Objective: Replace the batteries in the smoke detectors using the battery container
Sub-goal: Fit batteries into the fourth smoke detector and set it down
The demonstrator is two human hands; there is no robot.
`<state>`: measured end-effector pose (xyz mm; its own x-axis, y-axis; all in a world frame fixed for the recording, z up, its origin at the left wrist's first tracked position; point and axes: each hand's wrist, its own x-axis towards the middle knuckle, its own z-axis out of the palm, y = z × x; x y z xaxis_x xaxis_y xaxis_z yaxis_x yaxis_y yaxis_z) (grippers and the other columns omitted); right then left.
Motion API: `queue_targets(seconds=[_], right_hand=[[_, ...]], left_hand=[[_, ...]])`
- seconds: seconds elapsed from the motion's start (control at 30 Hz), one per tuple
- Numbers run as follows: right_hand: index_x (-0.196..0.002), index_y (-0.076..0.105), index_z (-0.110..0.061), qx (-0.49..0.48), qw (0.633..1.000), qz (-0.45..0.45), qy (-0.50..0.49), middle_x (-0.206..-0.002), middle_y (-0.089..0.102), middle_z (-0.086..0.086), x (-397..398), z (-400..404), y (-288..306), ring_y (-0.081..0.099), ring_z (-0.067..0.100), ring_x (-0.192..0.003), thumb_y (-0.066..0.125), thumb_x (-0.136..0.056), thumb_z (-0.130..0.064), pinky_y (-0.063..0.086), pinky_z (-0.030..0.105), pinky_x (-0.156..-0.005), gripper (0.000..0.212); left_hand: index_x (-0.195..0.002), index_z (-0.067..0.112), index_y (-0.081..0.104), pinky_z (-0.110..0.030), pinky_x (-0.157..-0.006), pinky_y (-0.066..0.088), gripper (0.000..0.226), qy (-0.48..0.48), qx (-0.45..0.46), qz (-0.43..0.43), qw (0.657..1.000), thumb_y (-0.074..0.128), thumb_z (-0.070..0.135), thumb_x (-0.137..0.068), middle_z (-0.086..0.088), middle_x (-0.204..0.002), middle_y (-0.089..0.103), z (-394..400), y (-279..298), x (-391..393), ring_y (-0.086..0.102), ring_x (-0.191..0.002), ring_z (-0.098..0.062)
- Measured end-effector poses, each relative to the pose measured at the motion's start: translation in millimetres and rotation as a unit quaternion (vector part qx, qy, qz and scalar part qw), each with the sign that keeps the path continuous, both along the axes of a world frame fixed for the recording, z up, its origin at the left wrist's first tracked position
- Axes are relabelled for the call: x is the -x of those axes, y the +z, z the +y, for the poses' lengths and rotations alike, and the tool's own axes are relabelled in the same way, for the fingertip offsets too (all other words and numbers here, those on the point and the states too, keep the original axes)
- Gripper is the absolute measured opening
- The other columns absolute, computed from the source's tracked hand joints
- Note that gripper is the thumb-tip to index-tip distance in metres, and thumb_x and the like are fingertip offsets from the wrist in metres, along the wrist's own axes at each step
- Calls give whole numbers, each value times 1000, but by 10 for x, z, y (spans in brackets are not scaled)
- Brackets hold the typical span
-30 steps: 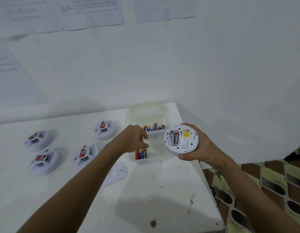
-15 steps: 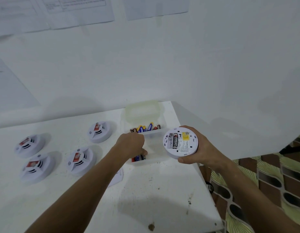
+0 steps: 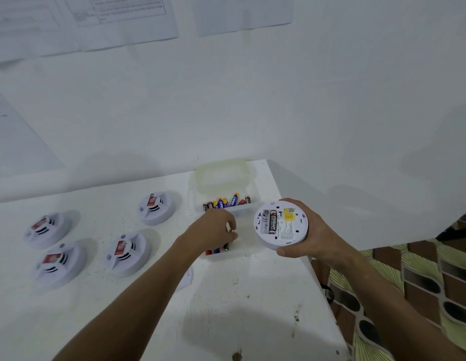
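My right hand (image 3: 317,238) grips a white round smoke detector (image 3: 281,225), back side up, just right of the battery container. Its open bay holds one black battery (image 3: 273,222), with an empty slot beside it. The clear battery container (image 3: 248,252) stands near the table's far right corner. Several batteries (image 3: 226,203) lie in its far part. My left hand (image 3: 213,230) reaches down into its near part, fingers curled round a dark battery (image 3: 226,246) there.
Several white smoke detectors lie face up on the left of the table, the nearest one (image 3: 127,252) beside my left forearm. A white battery cover (image 3: 186,278) peeks out under that forearm. The pale green lid (image 3: 221,175) sits behind the container. The table edge (image 3: 323,287) drops to a patterned floor.
My left hand has stayed in the container's near part and closed its fingers on a battery. The detector in my right hand has barely moved. The view has tilted slightly.
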<state>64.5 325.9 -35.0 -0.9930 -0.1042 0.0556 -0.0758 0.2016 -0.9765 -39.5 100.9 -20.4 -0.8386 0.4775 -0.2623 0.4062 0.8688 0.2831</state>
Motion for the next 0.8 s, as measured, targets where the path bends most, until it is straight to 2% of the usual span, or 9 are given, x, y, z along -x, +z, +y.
queue_targets(seconds=[0.07, 0.13, 0.23, 0.3, 0.43, 0.57, 0.67, 0.8], right_hand=[[-130, 50, -25, -1, 1000, 3, -1, -121, 62, -10, 4, 2, 13, 58, 12, -117, 90, -48, -25, 53, 24, -90, 91], [-129, 50, -25, -5, 1000, 7, 2, -121, 62, -11, 16, -1, 34, 58, 11, -116, 90, -48, -24, 53, 23, -89, 90], [-130, 50, -24, 2, 1000, 9, 9, -120, 62, -8, 44, -22, 56, 59, 12, -115, 89, -52, -12, 54, 24, -87, 88], [-129, 51, -23, 3, 1000, 17, 15, -118, 63, -10, 61, -46, 78, 60, 11, -113, 88, -53, -8, 54, 24, -85, 86], [-125, 52, -25, 5, 999, 30, 21, -115, 64, -12, 94, -89, 118, 61, 11, -110, 87, -53, -7, 55, 23, -84, 83], [-126, 52, -27, 1, 999, 33, 31, -116, 64, -10, 112, -144, 120, 61, 15, -111, 88, -54, -8, 55, 25, -84, 83], [-127, 53, -25, 14, 999, 33, 34, -117, 65, -9, 120, -184, 128, 62, 15, -110, 89, -52, -11, 55, 25, -84, 84], [-123, 53, -24, 16, 999, 25, 42, -110, 66, -17, 141, -241, 148, 63, 9, -106, 86, -53, -3, 55, 21, -79, 80]], left_hand=[[-106, 17, 68, -16, -68, 47, 23, 20, -65, 15, 998, 65, 32, -89, 0, -95, 71, -19, 61, -13, 61, -73, -9], [-99, 19, 69, -14, -59, 48, 16, 56, -183, 47, 980, 67, 30, -87, 1, -87, 74, -28, 165, -56, 63, -64, -8], [-90, 21, 68, -20, -58, 53, 6, 101, -387, 87, 912, 71, 24, -85, 6, -78, 73, 29, 414, -204, 68, -63, -7], [-91, 20, 67, -18, -62, 54, 7, 97, -450, 95, 883, 72, 21, -85, 8, -80, 73, 73, 554, -315, 68, -68, -3], [-92, 20, 69, -16, -71, 54, 7, 40, -435, 96, 894, 72, 20, -85, 11, -84, 73, 73, 590, -476, 68, -78, -2], [-93, 19, 71, -11, -68, 52, 8, -13, -391, 151, 908, 72, 20, -85, 9, -87, 74, 18, 504, -562, 66, -81, -1], [-91, 23, 70, -20, -71, 55, 6, -43, -391, 157, 906, 71, 22, -85, 10, -87, 72, -55, 460, -587, 66, -77, -1], [-89, 22, 72, -26, -71, 54, 7, -68, -380, 165, 908, 73, 23, -82, 13, -95, 70, -149, 403, -614, 62, -78, -2]])
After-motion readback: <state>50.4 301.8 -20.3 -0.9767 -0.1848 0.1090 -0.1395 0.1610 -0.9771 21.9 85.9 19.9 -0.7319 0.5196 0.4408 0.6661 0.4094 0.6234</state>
